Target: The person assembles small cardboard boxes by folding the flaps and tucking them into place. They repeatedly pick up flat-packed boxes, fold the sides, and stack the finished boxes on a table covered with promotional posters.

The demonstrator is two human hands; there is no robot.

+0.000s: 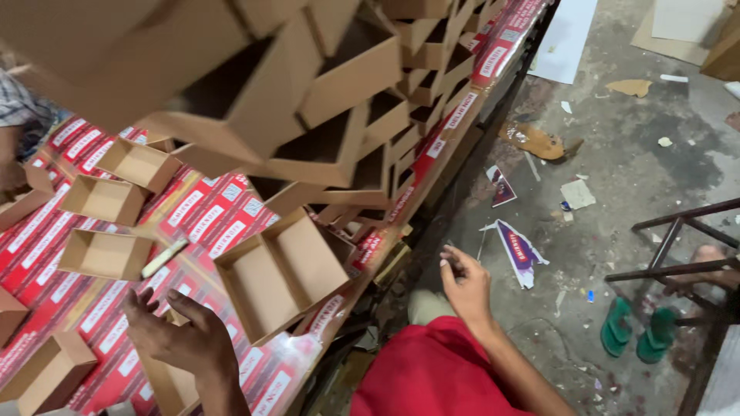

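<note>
While many trays (324,115) stand stacked at top, loose ones lie on the worktop (208,212).
Left hand (181,335) open beside a tray (281,273); right hand (465,283) half-curled, empty.

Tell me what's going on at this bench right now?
A person in red works at a table covered in red printed sheets. Their left hand rests open on it beside an open brown cardboard box; the right hand hangs off the table edge, holding nothing visible. More open boxes lie scattered around, with a tall leaning stack behind. Paper scraps litter the floor.
</note>
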